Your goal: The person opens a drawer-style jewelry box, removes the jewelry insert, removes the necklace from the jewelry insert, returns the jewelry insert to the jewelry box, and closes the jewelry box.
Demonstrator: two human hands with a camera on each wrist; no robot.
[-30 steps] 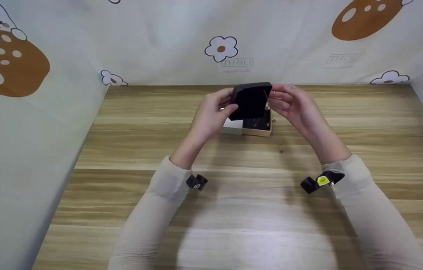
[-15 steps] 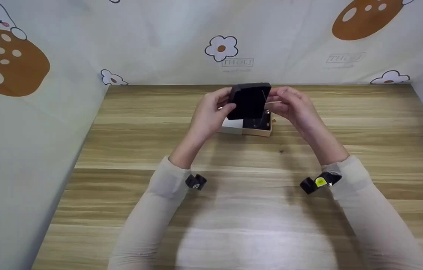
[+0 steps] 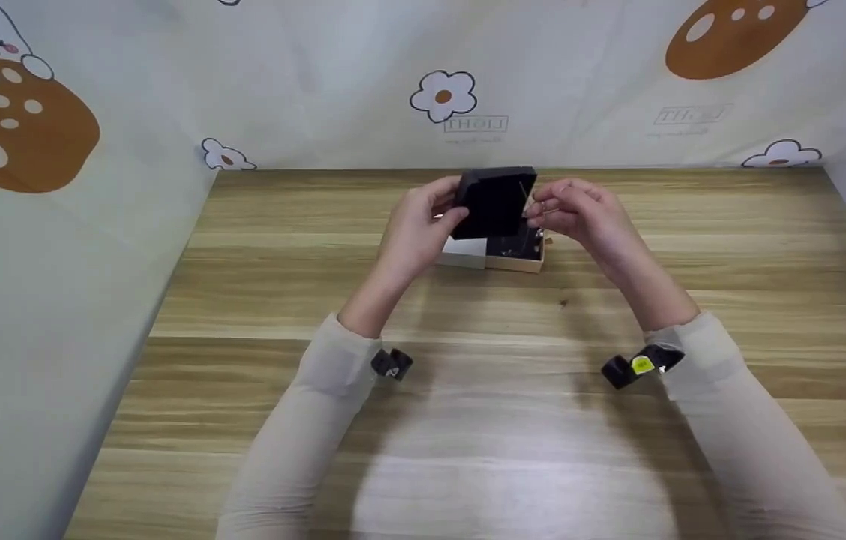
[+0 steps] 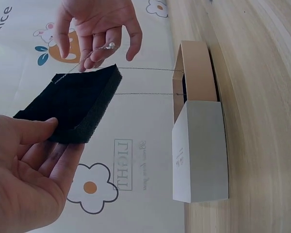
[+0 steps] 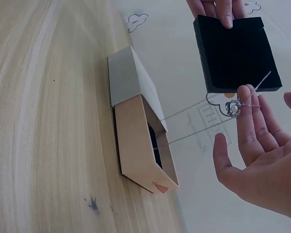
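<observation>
My left hand (image 3: 415, 225) holds a black foam pad (image 3: 494, 202) above a small box, thumb on the dark face and fingers beneath. A fine silver necklace (image 5: 233, 108) with a sparkling pendant passes over the pad's edge. My right hand (image 3: 577, 210) is at the pad's right side; in the right wrist view its fingers lie extended under the chain beside the pendant, thumb apart. Two chain strands run down into the peach drawer (image 5: 136, 141) of the box, which is partly pulled from its white sleeve (image 4: 206, 150). The drawer's inside is dark and mostly hidden.
The box stands on a wood-grain table (image 3: 498, 360) near its back edge. Behind rises a pale wall covering (image 3: 333, 90) printed with flowers and brown shapes. A small ribbon tab (image 5: 160, 187) sticks out from the drawer's end.
My right hand has shifted slightly left and its fingers have drawn in at the chain by the pad's edge. The pad has moved a little left; the box has stayed put.
</observation>
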